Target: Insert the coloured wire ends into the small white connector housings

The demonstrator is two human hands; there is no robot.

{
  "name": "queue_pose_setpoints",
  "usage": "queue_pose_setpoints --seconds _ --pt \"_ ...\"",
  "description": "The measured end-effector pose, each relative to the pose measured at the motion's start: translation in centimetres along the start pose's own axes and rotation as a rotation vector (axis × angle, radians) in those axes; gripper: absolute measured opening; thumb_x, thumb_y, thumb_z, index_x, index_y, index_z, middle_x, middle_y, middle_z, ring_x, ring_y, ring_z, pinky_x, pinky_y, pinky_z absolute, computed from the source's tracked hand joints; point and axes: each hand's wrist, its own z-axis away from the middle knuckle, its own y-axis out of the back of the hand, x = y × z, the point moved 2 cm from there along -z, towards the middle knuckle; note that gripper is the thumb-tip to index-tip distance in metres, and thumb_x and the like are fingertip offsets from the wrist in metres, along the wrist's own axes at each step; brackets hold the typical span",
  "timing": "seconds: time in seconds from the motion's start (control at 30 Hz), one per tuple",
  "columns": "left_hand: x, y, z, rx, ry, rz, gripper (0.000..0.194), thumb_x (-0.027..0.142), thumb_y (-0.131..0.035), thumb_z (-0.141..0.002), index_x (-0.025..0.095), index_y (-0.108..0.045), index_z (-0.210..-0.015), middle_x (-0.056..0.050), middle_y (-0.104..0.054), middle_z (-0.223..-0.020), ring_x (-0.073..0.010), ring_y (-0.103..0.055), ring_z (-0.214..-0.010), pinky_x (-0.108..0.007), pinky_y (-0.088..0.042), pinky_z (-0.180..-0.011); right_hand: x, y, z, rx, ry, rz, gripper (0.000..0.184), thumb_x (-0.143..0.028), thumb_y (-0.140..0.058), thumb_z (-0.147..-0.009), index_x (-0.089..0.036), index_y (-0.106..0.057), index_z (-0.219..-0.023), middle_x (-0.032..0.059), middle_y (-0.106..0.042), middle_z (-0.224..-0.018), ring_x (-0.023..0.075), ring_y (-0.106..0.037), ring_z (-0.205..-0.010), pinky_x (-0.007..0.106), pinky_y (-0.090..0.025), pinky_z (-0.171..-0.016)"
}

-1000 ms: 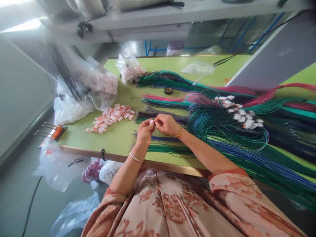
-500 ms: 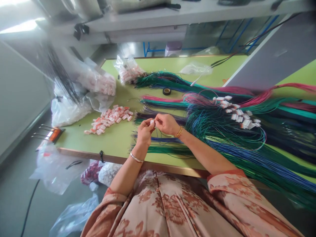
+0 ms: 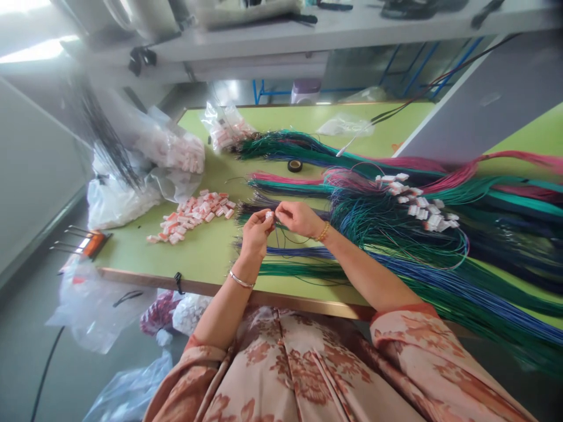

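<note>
Fingers (image 3: 258,216) of the upright left hand (image 3: 254,235) pinch a white connector (image 3: 269,215); right hand (image 3: 301,219) points leftward, fingers pressed together.

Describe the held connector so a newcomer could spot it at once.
Above the green tabletop, find the left hand, the one with a silver bangle. Pinched at its fingertips is a small whitish connector. Unlike those in the loose pile to its left, it is held off the table.
</note>
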Motion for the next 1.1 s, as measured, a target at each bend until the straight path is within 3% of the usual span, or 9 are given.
queue_pose_setpoints --seconds 0.1,0.17,0.27,0.4,0.87,1.1 --pt "0.0 0.0 -0.7 -0.017 0.006 0.043 0.029 0.015 -0.083 -0.06 0.014 -0.068 -0.085 -0.002 -0.067 -0.082 -0.0078 -0.058 -0.069 -0.023 -0.042 -0.067 2.2 2.1 -2.5 0.121 -0.037 0.024 0.023 -0.031 -0.05 -0.089 -0.015 -0.067 -0.086 0.0043 -0.07 -0.079 0.0134 -0.057 -0.068 0.024 -0.042 -0.065" --pt "-0.1 0.2 -1.2 -0.019 0.019 0.066 0.029 0.013 -0.082 -0.06 0.014 -0.068 -0.085 -0.002 -0.067 -0.081 -0.0078 -0.058 -0.07 -0.023 -0.042 -0.067 4.4 3.3 -4.9 0.168 -0.151 0.172 0.022 -0.028 -0.053 -0.087 -0.014 -0.07 -0.087 0.005 -0.071 -0.078 0.0144 -0.059 -0.069 0.024 -0.043 -0.066" --pt "-0.6 0.6 -1.6 -0.023 0.043 0.088 0.028 0.012 -0.082 -0.06 0.014 -0.067 -0.084 -0.002 -0.066 -0.08 -0.0081 -0.058 -0.071 -0.022 -0.042 -0.067 7.5 3.6 -8.0 0.081 -0.31 0.414 0.018 -0.023 -0.058 -0.081 -0.017 -0.075 -0.087 0.006 -0.074 -0.084 0.0179 -0.064 -0.079 0.026 -0.044 -0.072" --pt "-1.1 1.1 -1.7 -0.02 0.079 0.083 0.027 0.012 -0.081 -0.061 0.014 -0.067 -0.083 -0.002 -0.066 -0.08 -0.0081 -0.058 -0.07 -0.022 -0.043 -0.066 9.6 2.4 -10.0 -0.037 -0.37 0.593 0.022 -0.022 -0.059 -0.08 -0.022 -0.077 -0.092 0.0052 -0.075 -0.097 0.0202 -0.066 -0.091 0.027 -0.046 -0.079" --pt "-1.4 1.0 -1.1 -0.059 0.125 0.065 0.032 0.018 -0.084 -0.059 0.014 -0.069 -0.086 -0.003 -0.067 -0.081 -0.0078 -0.058 -0.07 -0.022 -0.043 -0.065 10.8 0.9 -11.0 -0.096 -0.442 0.673 0.02 -0.03 -0.052 -0.088 -0.022 -0.069 -0.098 0.0076 -0.072 -0.104 0.0215 -0.065 -0.093 0.028 -0.046 -0.076" --pt "-1.4 1.1 -0.8 -0.066 0.132 0.064 0.034 0.02 -0.086 -0.058 0.015 -0.067 -0.086 -0.003 -0.068 -0.083 -0.0081 -0.06 -0.07 -0.022 -0.044 -0.066 10.3 1.3 -11.0 -0.162 -0.324 0.7 0.024 -0.023 -0.047 -0.09 -0.017 -0.061 -0.109 0.0161 -0.068 -0.112 0.0256 -0.064 -0.095 0.033 -0.046 -0.078"
